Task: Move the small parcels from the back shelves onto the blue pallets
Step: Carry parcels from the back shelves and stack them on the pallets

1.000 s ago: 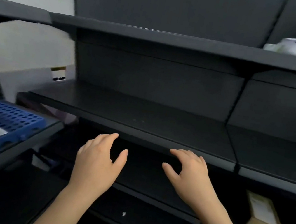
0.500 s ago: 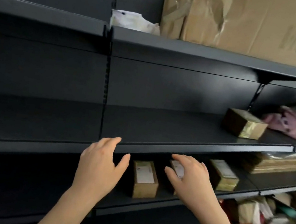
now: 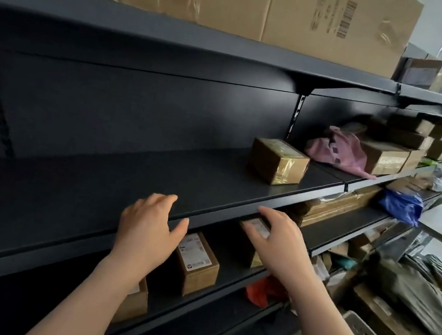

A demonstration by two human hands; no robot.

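— Fingers [image 3: 163, 201] of the left hand [image 3: 146, 232] are spread loose and curl around nothing, right?

— Right. That hand hangs palm-down in front of the middle shelf [image 3: 155, 174], its fingertips level with the shelf's front lip. I cannot tell whether they touch the lip.

— And the right hand [image 3: 278, 244]?

— Also loosely spread and holding nothing, palm-down. It reaches just under the middle shelf, and its thumb and forefinger sit in front of a labelled box [image 3: 255, 227] there. Whether they touch the box I cannot tell.

— Where are the parcels?

— One taped brown box [image 3: 277, 161] stands on the middle shelf, toward its right end, well apart from both hands. Below the middle shelf, a box with a white label [image 3: 197, 262] sits between the two hands, and another box [image 3: 134, 304] shows partly behind the left forearm. Right of the taped box on the next section of the middle shelf lies a pink bag [image 3: 341, 150], then stacked brown boxes [image 3: 409, 142].

— Above the middle shelf?

— Big cardboard cartons [image 3: 269, 4] fill the shelf overhead.

— Further right?

— A blue bag [image 3: 400, 206] lies below the pink bag's section of the middle shelf, near its front edge.
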